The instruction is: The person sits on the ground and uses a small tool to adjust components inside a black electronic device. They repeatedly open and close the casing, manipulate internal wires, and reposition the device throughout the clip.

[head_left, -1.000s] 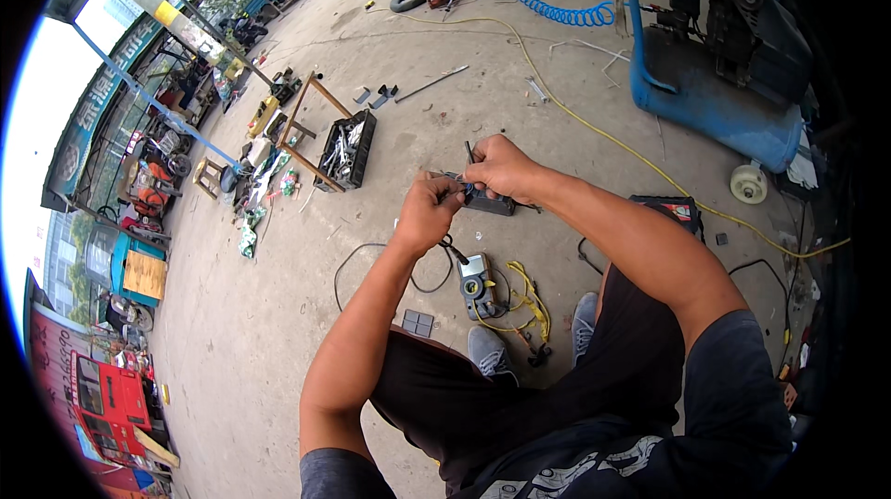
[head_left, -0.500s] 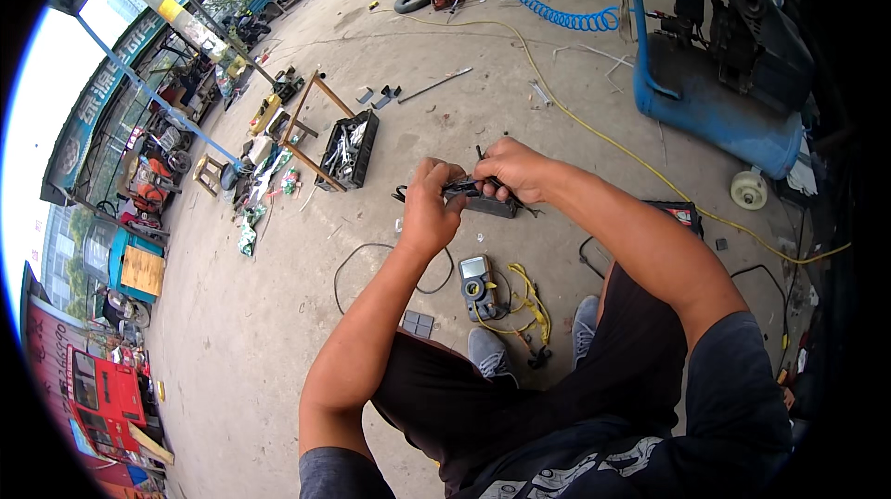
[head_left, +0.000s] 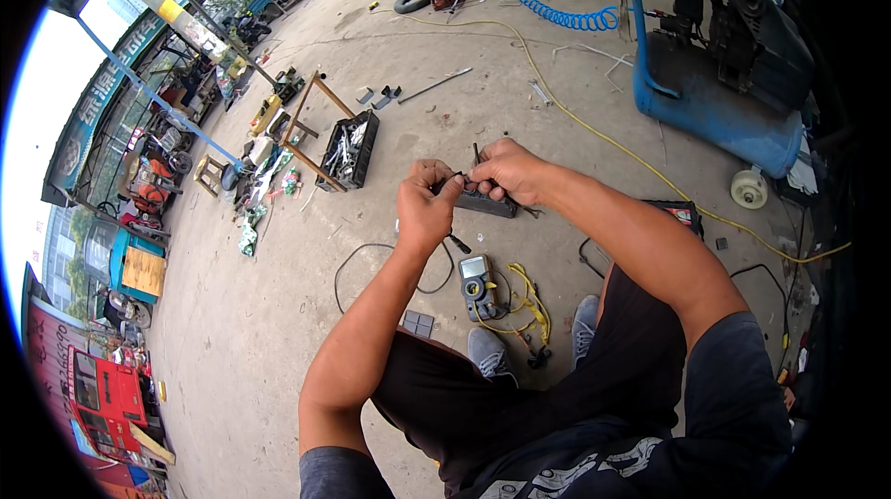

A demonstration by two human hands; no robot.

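Observation:
I hold a small dark rectangular box (head_left: 487,204) in front of me with both hands, over the concrete ground. My left hand (head_left: 425,205) grips its left end, with a thin black lead hanging below the fist. My right hand (head_left: 506,170) is closed on its top right, pinching a thin black wire that sticks up. Below my hands, a grey multimeter (head_left: 478,284) with yellow leads (head_left: 529,299) lies on the ground by my shoes.
A black tool tray (head_left: 348,148) in a wooden frame lies to the left. A blue air compressor (head_left: 710,90) stands upper right, with a blue coiled hose (head_left: 548,5) and a yellow cable (head_left: 594,123) across the concrete. Shops and vehicles line the left edge.
My hands have shifted slightly, staying together on the box. The left hand's grip has turned a little; the box stays at about the same place.

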